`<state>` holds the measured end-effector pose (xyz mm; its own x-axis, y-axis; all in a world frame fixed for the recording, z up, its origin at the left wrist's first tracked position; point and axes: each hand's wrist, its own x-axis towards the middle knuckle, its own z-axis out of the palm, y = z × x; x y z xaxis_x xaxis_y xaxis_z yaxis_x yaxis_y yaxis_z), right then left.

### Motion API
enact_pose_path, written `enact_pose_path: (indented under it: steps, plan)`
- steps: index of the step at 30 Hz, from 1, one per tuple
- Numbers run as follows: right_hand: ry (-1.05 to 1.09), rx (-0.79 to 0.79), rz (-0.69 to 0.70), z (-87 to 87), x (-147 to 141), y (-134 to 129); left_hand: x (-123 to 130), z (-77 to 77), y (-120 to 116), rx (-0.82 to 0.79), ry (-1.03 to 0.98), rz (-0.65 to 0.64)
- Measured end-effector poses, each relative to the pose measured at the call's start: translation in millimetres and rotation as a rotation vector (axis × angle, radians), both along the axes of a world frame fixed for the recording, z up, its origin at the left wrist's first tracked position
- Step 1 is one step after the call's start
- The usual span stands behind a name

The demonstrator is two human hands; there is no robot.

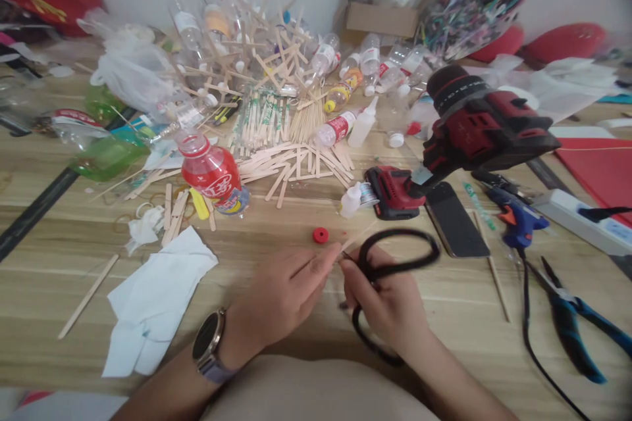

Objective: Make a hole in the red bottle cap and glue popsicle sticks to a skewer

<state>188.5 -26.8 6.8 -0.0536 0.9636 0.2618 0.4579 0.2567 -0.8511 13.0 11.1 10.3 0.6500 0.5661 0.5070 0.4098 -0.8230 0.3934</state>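
My right hand is closed around a pair of scissors, gripping it low near the blades; its large black handle loops stick out beyond the fingers. My left hand, wearing a watch, pinches a thin wooden stick whose pale end slants up to the right. Both sets of fingertips nearly meet, and the blades are mostly hidden there. Just beyond them lies a red bottle cap with a dark spot at its centre.
A red-labelled bottle stands at left, behind white tissue. Flat wooden sticks and plastic bottles pile up at the back. On the right are a cordless drill, phone, glue gun and pliers.
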Motion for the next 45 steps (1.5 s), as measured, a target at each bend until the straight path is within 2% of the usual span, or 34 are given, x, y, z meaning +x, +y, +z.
enact_pose_path:
  steps: [3, 5, 7, 10, 12, 13, 14, 17, 18, 19, 20, 23, 25, 26, 27, 30, 32, 34, 37, 39, 41, 43, 45]
  plan:
    - [-0.393, 0.426, -0.053, -7.0, 7, 3, 0, -0.1, 1, -0.002, -0.015, 0.000]
    - [-0.461, 0.499, -0.044, -6.4, 8, 4, 0, -0.4, 1, 0.011, -0.013, -0.003]
    - [-0.329, 0.358, -0.039, -1.1, 6, 4, 0, -0.2, 1, 0.025, 0.008, -0.002]
    - [0.045, -0.069, 0.042, 8.7, 0, 2, 0, 1.1, 1, 0.056, 0.029, 0.003]
    - [0.185, -0.227, 0.097, 10.3, -2, 2, 0, 2.0, 1, 0.069, 0.032, 0.008]
    - [0.176, -0.203, 0.089, 8.8, -1, 2, 0, 2.2, 1, 0.067, 0.031, 0.011]
    - [0.111, -0.112, 0.061, 5.9, 0, 2, 0, 2.2, 1, 0.061, 0.029, 0.014]
    - [-0.244, 0.311, -0.048, -4.5, 4, 3, 0, 1.4, 0, 0.049, 0.010, 0.016]
    - [-0.315, 0.396, -0.059, -6.3, 6, 3, 0, 1.1, 0, 0.049, 0.003, 0.016]
    - [-0.325, 0.409, -0.057, -6.5, 6, 3, 0, 0.8, 0, 0.049, 0.002, 0.014]
    - [-0.271, 0.344, -0.050, -5.0, 5, 3, -1, 0.7, 0, 0.050, 0.006, 0.009]
    - [0.104, -0.086, 0.058, 4.2, 0, 2, -2, 1.4, 0, 0.053, 0.021, -0.010]
    - [0.256, -0.276, 0.116, 7.2, -2, 1, -3, 2.3, 1, 0.041, 0.020, -0.015]
    - [0.244, -0.264, 0.108, 6.3, -2, 2, -3, 2.7, 1, 0.031, 0.019, -0.014]
    - [0.167, -0.177, 0.081, 3.8, -2, 2, -3, 2.9, 1, 0.021, 0.020, -0.009]
    - [-0.239, 0.265, -0.032, -6.6, 3, 4, -1, 2.7, 1, 0.005, 0.000, 0.004]
    - [-0.364, 0.403, -0.046, -9.5, 5, 4, -1, 2.0, 1, -0.004, -0.019, 0.003]
    - [-0.248, 0.272, -0.026, -6.5, 4, 3, -1, 1.2, 1, -0.013, -0.016, -0.005]
    - [0.097, -0.079, 0.042, 2.0, -1, 1, -3, 0.0, 0, -0.028, -0.021, -0.016]
    - [0.202, -0.149, 0.049, 4.7, -3, 0, -3, -0.2, -1, -0.088, -0.073, -0.026]
    - [0.158, -0.064, 0.017, 4.3, -4, 1, -3, 0.7, -3, -0.251, -0.158, -0.035]
    - [0.042, 0.055, -0.010, 2.8, -2, 2, -1, 2.9, -4, -0.553, -0.281, -0.035]
    - [-0.054, 0.141, -0.011, 1.6, -1, 3, 1, 5.7, -4, -0.942, -0.418, -0.031]
